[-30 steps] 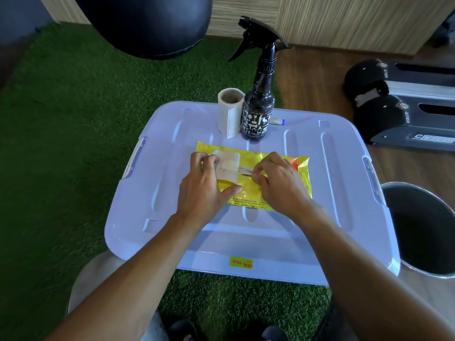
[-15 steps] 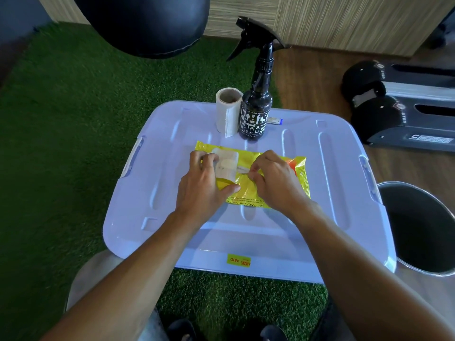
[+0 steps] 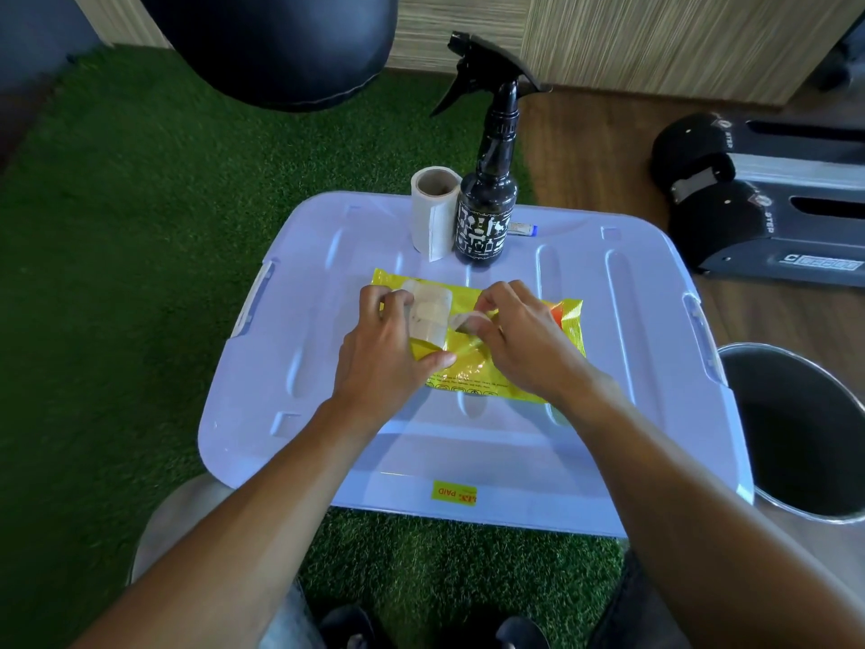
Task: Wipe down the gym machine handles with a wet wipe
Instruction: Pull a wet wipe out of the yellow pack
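Bare lid surface of the pale lilac plastic storage-box lid [image 3: 622, 367] lies open to left, right and near side of the yellow wet-wipe packet [image 3: 472, 367]. Far edge obstructed: a black trigger spray bottle [image 3: 484, 217] stands upright, touching or just beside a white paper roll on a cardboard core [image 3: 433, 213]. A black padded punching bag [image 3: 276, 44] overhangs the far left. A steel bin [image 3: 795, 428] stands just beside the lid's right edge. Black gym equipment [image 3: 730, 199] blocks the far right.
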Action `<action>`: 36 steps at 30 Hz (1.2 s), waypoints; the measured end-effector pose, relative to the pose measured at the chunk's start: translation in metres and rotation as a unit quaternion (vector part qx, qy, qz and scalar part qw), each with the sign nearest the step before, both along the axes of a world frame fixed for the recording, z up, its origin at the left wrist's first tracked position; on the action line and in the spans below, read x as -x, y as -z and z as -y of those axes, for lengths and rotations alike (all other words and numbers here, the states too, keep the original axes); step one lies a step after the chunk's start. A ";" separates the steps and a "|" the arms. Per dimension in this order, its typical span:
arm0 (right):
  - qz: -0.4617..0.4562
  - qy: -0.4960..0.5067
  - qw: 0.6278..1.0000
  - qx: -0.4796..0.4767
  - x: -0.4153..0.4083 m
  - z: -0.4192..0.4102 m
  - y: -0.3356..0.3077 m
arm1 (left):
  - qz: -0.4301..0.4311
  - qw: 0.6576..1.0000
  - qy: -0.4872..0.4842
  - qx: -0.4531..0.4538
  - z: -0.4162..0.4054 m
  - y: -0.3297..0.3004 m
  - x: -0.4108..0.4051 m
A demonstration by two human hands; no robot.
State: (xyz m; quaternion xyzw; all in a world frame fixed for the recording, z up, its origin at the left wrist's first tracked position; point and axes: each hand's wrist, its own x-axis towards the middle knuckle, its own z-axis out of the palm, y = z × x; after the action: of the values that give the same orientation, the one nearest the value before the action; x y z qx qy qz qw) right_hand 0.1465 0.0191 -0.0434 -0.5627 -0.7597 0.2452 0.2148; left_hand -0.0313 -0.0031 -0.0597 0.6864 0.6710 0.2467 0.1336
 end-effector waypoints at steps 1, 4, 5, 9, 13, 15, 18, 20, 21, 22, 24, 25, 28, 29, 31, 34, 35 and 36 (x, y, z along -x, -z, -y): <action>0.008 0.002 1.000 0.004 -0.001 0.000 0.002 | 0.000 1.000 0.000 0.000 0.000 0.000 0.000; 0.028 0.015 0.999 -0.033 0.001 0.000 0.009 | 0.001 1.000 0.004 -0.002 0.000 0.001 0.001; 0.025 0.016 0.998 -0.050 0.001 -0.001 0.011 | 0.003 1.000 0.006 -0.002 0.000 0.001 0.001; -0.040 0.031 0.998 -0.048 -0.005 -0.003 0.009 | 0.004 1.000 0.004 -0.003 0.001 0.000 0.001; -0.070 0.038 0.996 -0.047 -0.015 -0.005 0.006 | 0.006 1.000 -0.001 0.009 0.000 -0.001 0.000; -0.032 0.005 0.998 -0.045 -0.017 -0.006 0.011 | 0.005 1.000 -0.001 0.012 -0.001 -0.002 0.000; -0.024 -0.001 0.998 -0.066 -0.018 -0.005 0.015 | 0.003 1.000 0.004 0.007 0.000 -0.002 0.001; -0.030 0.008 0.995 -0.096 -0.020 -0.004 0.014 | 0.001 1.000 0.009 0.001 0.001 -0.002 0.002; -0.027 0.017 0.994 -0.105 -0.023 -0.004 0.013 | 0.000 1.000 0.011 0.001 0.001 -0.002 0.003; -0.020 0.027 0.993 -0.113 -0.026 -0.003 0.011 | 0.002 1.000 0.012 0.001 0.000 -0.002 0.003; -0.003 0.055 0.992 -0.115 -0.037 -0.003 0.008 | 0.010 1.000 0.015 -0.009 0.000 -0.001 0.002; 0.005 0.071 0.992 -0.108 -0.044 -0.003 0.008 | 0.016 0.999 0.021 -0.024 0.000 0.000 0.000; 0.033 0.116 0.989 -0.089 -0.064 -0.003 0.010 | 0.043 0.994 0.063 -0.074 -0.001 0.001 -0.008; 0.037 0.127 0.987 -0.087 -0.069 -0.003 0.011 | 0.045 0.992 0.084 -0.085 -0.001 0.000 -0.012; 0.037 0.137 0.987 -0.077 -0.078 -0.004 0.014 | 0.023 0.986 0.142 -0.084 0.000 -0.002 -0.022; 0.035 0.139 0.989 -0.047 -0.086 -0.004 0.017 | -0.048 0.975 0.211 -0.041 0.003 0.002 -0.036; 0.037 0.137 0.989 -0.042 -0.088 -0.005 0.018 | -0.078 0.973 0.214 -0.037 0.003 0.005 -0.038; 0.038 0.133 0.990 -0.039 -0.090 -0.005 0.019 | -0.104 0.971 0.212 -0.039 0.002 0.008 -0.039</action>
State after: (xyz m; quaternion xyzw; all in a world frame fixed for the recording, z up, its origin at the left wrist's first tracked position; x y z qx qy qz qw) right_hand 0.2363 0.0241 -0.0621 -0.6588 -0.6945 0.1631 0.2388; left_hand 0.0077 -0.0051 -0.0678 0.8397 0.5100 0.1657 0.0857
